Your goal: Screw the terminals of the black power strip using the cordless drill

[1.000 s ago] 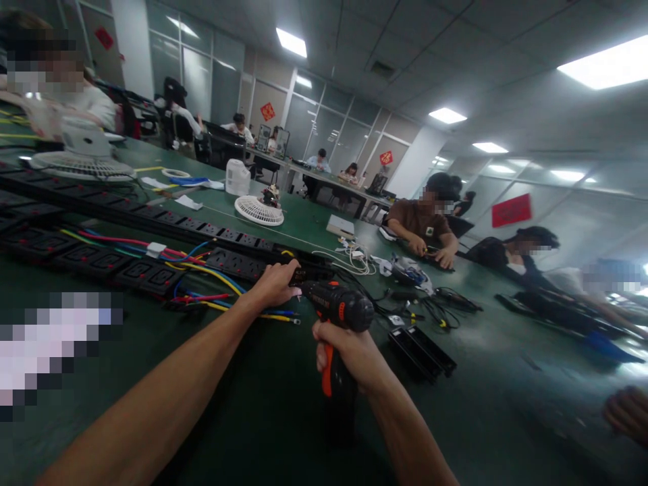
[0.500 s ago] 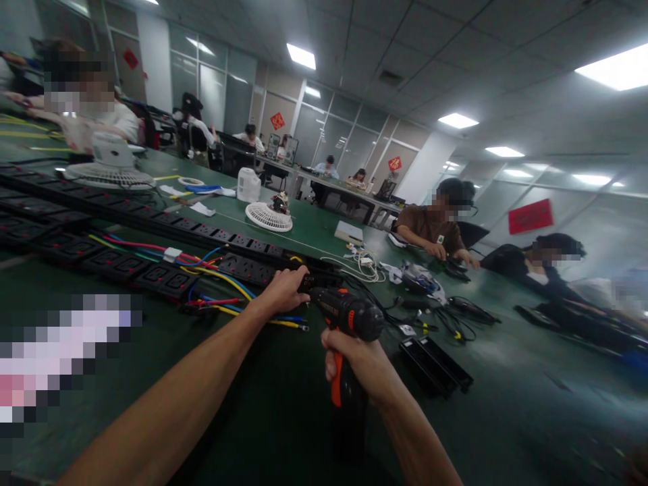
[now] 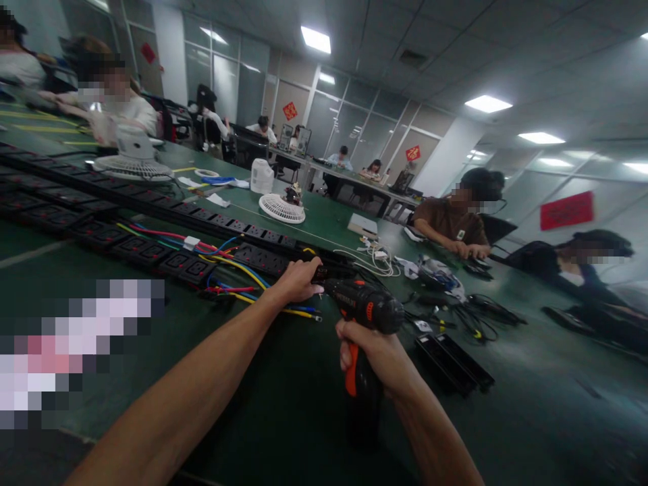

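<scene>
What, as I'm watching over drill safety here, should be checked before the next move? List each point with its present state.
1. Drill firmly gripped: ok; the right hand is wrapped around its handle.
2. Left hand clear of the drill's front end: not ok; it is right beside it.
3. Bit seated: cannot tell; too dark and small where the drill meets the black part.
4. Wire ends moved away: not ok; they lie loose just below the left hand.
5. Co-worker's hands clear of the drill: ok; they are farther across the table.
</scene>
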Demonstrator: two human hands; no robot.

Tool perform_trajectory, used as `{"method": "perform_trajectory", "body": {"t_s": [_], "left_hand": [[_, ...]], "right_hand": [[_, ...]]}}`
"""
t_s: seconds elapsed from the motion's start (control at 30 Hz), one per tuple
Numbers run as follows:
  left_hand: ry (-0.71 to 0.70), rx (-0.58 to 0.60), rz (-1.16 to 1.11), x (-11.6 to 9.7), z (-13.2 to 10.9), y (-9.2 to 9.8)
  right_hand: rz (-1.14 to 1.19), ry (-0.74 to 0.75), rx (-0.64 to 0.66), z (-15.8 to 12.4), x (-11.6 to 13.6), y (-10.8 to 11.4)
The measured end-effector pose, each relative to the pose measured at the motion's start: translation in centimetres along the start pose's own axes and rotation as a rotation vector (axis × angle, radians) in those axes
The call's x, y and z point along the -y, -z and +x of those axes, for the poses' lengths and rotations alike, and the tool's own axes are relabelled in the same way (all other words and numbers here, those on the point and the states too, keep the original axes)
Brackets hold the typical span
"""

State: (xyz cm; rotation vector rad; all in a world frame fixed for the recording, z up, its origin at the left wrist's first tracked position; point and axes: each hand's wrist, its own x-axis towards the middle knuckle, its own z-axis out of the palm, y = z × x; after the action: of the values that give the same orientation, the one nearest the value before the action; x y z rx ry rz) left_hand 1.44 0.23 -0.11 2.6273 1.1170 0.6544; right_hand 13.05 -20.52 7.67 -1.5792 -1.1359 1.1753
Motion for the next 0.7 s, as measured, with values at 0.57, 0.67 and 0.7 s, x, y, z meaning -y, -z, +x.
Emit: {"method": "perform_trajectory", "body": {"t_s": [0.57,0.67,0.7], "left_hand": [[0.011,0.011,-0.032,-0.19,-0.16,0.39],[0.006,0.007,-0.035,-0.18,-0.22,0.43],[0.003,0.010,-0.038,-0.18,-0.23,0.45]], "right_hand": [[0.014,0.003,0.004,0.06,-0.08,0.18],[0.010,0.015,0.001,0.07,-0.07,0.20],[0.007,0.017,0.003,0.08,-0.08,0.21]]}}
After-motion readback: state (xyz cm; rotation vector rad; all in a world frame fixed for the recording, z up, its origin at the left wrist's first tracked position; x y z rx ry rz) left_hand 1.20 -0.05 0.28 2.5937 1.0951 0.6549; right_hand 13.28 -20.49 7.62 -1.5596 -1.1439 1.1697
